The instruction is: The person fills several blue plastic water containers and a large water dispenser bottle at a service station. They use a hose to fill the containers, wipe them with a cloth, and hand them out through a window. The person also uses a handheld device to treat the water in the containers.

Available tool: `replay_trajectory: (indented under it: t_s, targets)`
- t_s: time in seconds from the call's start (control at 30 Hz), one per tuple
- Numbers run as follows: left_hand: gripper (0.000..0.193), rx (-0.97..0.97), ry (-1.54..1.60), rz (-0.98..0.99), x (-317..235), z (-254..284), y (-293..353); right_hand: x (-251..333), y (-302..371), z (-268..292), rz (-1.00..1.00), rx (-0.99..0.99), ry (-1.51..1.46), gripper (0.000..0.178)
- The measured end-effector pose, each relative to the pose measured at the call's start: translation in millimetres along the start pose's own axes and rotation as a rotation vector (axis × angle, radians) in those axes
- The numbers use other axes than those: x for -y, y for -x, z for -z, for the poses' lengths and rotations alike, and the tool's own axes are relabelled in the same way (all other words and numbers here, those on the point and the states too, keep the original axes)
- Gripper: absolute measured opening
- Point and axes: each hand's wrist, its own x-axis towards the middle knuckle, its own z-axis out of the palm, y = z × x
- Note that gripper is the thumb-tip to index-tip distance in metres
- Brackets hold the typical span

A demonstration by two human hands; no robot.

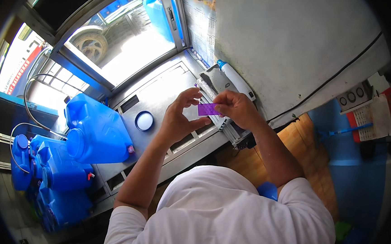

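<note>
A small flat purple rectangle, perhaps a plastic label (207, 109), is pinched between the thumb and fingers of my right hand (237, 108). On its other side my left hand (180, 114) holds nothing; its thumb and fingers curve apart around a gap. Both hands are over the metal counter (162, 95). Beneath and beyond the right hand is a long grey metal-framed device (227, 131), partly covered by the hand. A round blue cap with a pale inside (144, 120) lies on the counter left of my left hand.
Several blue water jugs stand at the left, the nearest being a large jug (98, 128) on the counter. A white cylinder with a blue end (235, 79) lies by the wall. A thin hose (27, 104) loops above the jugs. A black cable (324, 88) runs along the right wall.
</note>
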Motion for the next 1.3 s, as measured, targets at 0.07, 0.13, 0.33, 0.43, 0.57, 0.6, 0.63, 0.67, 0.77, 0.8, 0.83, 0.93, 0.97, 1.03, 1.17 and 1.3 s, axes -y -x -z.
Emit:
replay_trajectory:
  t_s: [0.07,0.13,0.33,0.43,0.57,0.6,0.63,0.67,0.77,0.8,0.83,0.93,0.97,1.03,1.17,1.3]
  targets:
    - [0.082,-0.017,-0.043,-0.013,-9,3,-2,-6,-3,-6,0.028,0.023,-0.028,0.013]
    - [0.070,-0.060,-0.180,-0.060,-18,3,-3,-8,-5,-10,0.037,0.041,-0.050,0.015]
    - [0.028,-0.023,-0.437,-0.243,5,15,20,-7,-13,-39,-0.045,0.119,-0.111,0.024]
    - [0.013,-0.114,-0.378,-0.190,21,25,33,-4,-18,-46,0.005,0.062,-0.058,0.030]
    - [0.008,-0.241,0.076,0.150,44,45,47,-38,-42,18,0.330,-0.595,0.861,0.034]
    - [0.009,-0.252,0.323,0.288,55,51,52,-53,-45,42,0.198,-0.679,1.134,0.037]
    - [0.010,-0.262,0.573,0.422,63,58,56,-67,-45,60,-0.003,-0.652,1.309,0.043]
    - [0.011,-0.267,0.622,0.448,61,69,60,-72,-44,63,-0.017,-0.592,1.337,0.049]
    - [0.011,-0.342,0.697,0.544,76,93,80,-77,-56,37,-0.241,-0.458,1.273,0.055]
    - [0.011,-0.352,0.704,0.518,81,99,88,-89,-57,40,-0.201,-0.478,1.315,0.057]
    - [0.012,-0.364,0.678,0.505,83,105,95,-104,-58,48,-0.155,-0.499,1.353,0.059]
    - [0.012,-0.291,0.200,0.438,50,142,134,-120,-56,54,-0.144,-0.538,1.445,0.062]
    - [0.010,-0.311,0.271,0.312,38,159,155,-127,-56,57,-0.133,-0.576,1.475,0.063]
    - [0.021,-0.384,0.657,0.135,35,200,206,-113,-63,46,-0.394,-0.488,1.384,0.065]
    - [0.019,-1.022,0.273,0.215,50,318,244,-154,-57,78,-0.319,-0.544,1.205,0.066]
    - [0.014,-1.103,0.027,0.164,150,419,236,-156,-54,86,-0.294,-0.573,0.996,0.060]
